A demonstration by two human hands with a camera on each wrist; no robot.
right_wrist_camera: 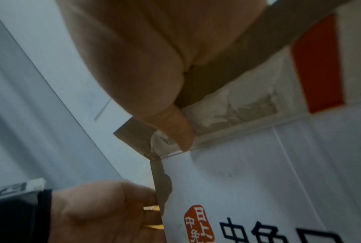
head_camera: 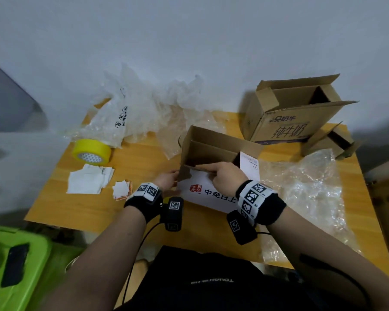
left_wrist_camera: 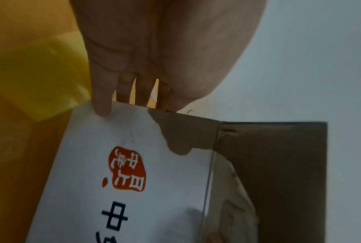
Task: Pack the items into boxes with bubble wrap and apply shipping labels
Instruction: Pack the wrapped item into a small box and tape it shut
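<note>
An open cardboard box (head_camera: 211, 196), white outside with a red seal and dark lettering, stands at the middle of the wooden table (head_camera: 88, 212). My left hand (head_camera: 166, 179) rests with fairly straight fingers (left_wrist_camera: 101, 106) against the box's left corner. My right hand (head_camera: 225, 176) holds the near top flap (right_wrist_camera: 134, 133), thumb (right_wrist_camera: 179, 129) on its torn outer face and fingers over the inner side. The box's white face (left_wrist_camera: 134, 164) (right_wrist_camera: 258, 180) fills both wrist views. A sheet of bubble wrap (head_camera: 305, 187) lies right of the box. White labels (head_camera: 88, 180) and small stickers (head_camera: 121, 189) lie to the left.
A yellow tape roll (head_camera: 91, 151) sits at the left, with a heap of clear wrap (head_camera: 148, 108) behind it. A large open carton (head_camera: 294, 113) and a small carton (head_camera: 332, 140) stand at the back right. A green bin (head_camera: 38, 254) is below the table's left edge.
</note>
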